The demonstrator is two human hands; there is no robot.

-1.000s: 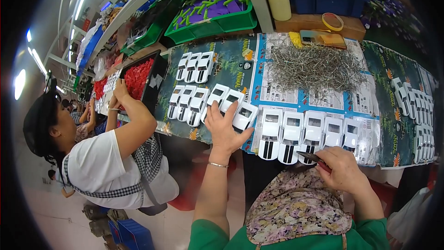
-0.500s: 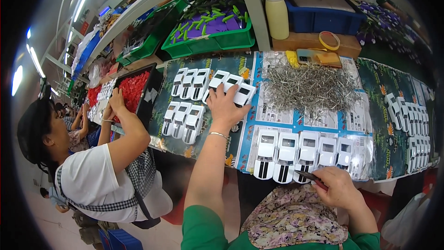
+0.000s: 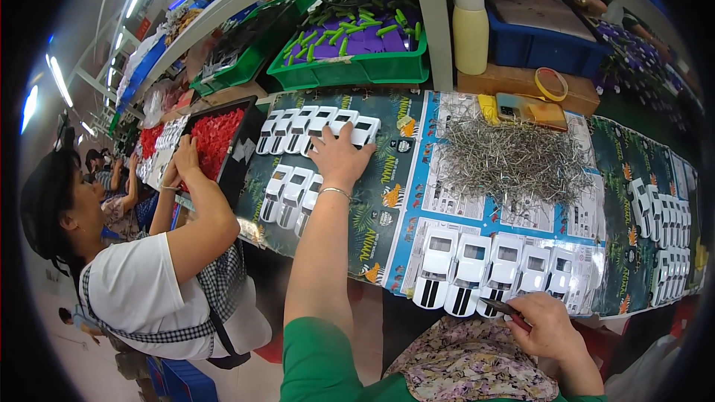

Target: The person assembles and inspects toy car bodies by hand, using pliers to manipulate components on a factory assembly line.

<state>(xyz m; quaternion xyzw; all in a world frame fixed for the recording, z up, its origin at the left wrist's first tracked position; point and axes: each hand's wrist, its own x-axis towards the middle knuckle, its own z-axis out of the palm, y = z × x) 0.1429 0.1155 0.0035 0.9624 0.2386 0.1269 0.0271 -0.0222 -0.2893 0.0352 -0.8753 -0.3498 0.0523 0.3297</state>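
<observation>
My left hand [image 3: 342, 155], fingers spread, rests on the right end of a back row of white toy car bodies [image 3: 299, 130] with dark windows. Below that row stands a shorter row of similar cars [image 3: 292, 192], partly hidden by my forearm. Near the front edge of the table my right hand [image 3: 551, 327] is closed around dark, pointed pliers [image 3: 497, 307] with a reddish handle. Their tip lies over the front end of a car in the near row [image 3: 471, 260], where some cars carry black stripes. Beyond this row is a heap of thin metal pins [image 3: 514, 152].
A phone [image 3: 530, 110] and a tape roll [image 3: 551, 84] lie behind the pins, beside a pale yellow bottle [image 3: 471, 33]. More white cars [image 3: 659, 212] stand far right. A green crate [image 3: 350, 71] is at the back. A co-worker [image 3: 134, 275] works at left by red parts [image 3: 216, 141].
My left hand has slid the cars under it leftward, closing them up against the back row. The view has shifted slightly. My right hand still holds the pliers by the near row.
</observation>
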